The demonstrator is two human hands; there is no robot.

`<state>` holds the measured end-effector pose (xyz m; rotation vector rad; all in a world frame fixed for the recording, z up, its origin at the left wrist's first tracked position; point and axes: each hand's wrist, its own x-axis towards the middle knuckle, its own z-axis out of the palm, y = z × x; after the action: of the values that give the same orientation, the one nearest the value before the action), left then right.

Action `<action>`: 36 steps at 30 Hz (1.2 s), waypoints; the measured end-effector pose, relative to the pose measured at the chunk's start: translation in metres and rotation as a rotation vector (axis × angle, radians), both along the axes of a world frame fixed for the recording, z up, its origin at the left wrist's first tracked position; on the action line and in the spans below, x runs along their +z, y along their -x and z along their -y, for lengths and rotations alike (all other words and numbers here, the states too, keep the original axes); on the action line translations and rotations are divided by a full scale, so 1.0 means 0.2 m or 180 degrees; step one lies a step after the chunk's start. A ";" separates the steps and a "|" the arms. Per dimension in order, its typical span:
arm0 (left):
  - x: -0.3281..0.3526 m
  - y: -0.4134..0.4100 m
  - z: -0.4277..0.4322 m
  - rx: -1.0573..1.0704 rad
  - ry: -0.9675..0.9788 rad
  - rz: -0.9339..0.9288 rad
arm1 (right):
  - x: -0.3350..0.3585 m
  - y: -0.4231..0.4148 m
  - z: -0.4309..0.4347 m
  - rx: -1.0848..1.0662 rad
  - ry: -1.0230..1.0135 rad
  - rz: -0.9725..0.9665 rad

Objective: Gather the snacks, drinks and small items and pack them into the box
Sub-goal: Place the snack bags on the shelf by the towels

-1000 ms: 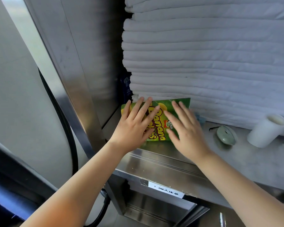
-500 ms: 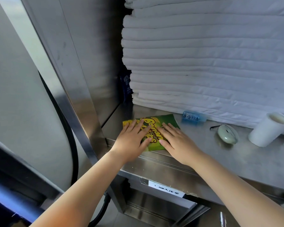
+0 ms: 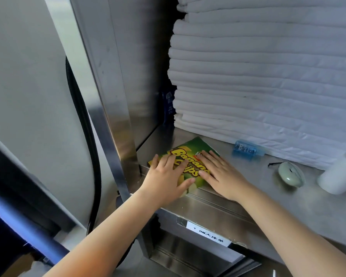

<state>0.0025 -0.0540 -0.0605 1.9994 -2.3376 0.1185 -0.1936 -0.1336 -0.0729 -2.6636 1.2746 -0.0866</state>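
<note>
Both flat, gripping nothing — left hand [image 3: 166, 177] and right hand [image 3: 221, 174] press on the bag [image 3: 194, 147], its long axis running away toward the towels [image 3: 268, 76].

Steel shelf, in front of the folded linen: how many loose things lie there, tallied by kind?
Snack bag: 1
Small blue bottle: 1
Pale green oval item: 1
White cylinder: 1
Thin black clip-like piece: 1
Total: 5
</note>
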 end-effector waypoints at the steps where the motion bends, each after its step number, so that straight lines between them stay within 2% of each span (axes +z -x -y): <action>1: -0.01 -0.01 0.00 -0.0097 -0.0066 -0.0134 | 0.01 -0.01 0.03 0.0089 -0.0016 0.0016; 5: -0.03 -0.05 -0.01 -0.0364 -0.0259 -0.0355 | 0.04 -0.06 0.10 0.0257 -0.0031 0.0137; 8: -0.05 -0.03 -0.03 -0.0219 -0.0114 -0.0383 | 0.04 -0.12 0.07 -0.0179 0.0273 0.0258; 10: -0.07 -0.02 -0.03 -0.0065 0.0011 -0.0455 | 0.03 -0.15 0.00 -0.0513 0.0458 0.0597; 12: -0.08 0.00 -0.01 0.0112 0.0109 -0.0496 | 0.02 -0.17 -0.06 -0.0558 0.0391 0.0919; 16: -0.10 0.01 0.04 0.0465 0.0226 -0.0611 | -0.01 -0.18 -0.09 -0.0363 0.0123 0.0725; 23: -0.11 -0.03 0.10 0.0676 0.0258 -0.0974 | 0.00 -0.24 0.03 -0.0175 -0.0013 0.0450; 30: -0.10 -0.04 0.12 0.0677 0.0237 -0.0948 | 0.00 -0.24 0.04 -0.0150 -0.0016 0.0532; 34: -0.04 -0.09 0.17 0.0781 0.0053 -0.1415 | 0.00 -0.22 0.03 -0.0403 -0.0090 0.0802; 36: 0.02 -0.13 0.23 0.0895 0.0233 -0.1595 | -0.01 -0.22 0.03 -0.0454 -0.0087 0.0854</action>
<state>0.0278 -0.1000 -0.0561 2.0179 -1.7230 -0.2516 -0.1503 -0.1404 -0.0749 -2.4329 1.3607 -0.4274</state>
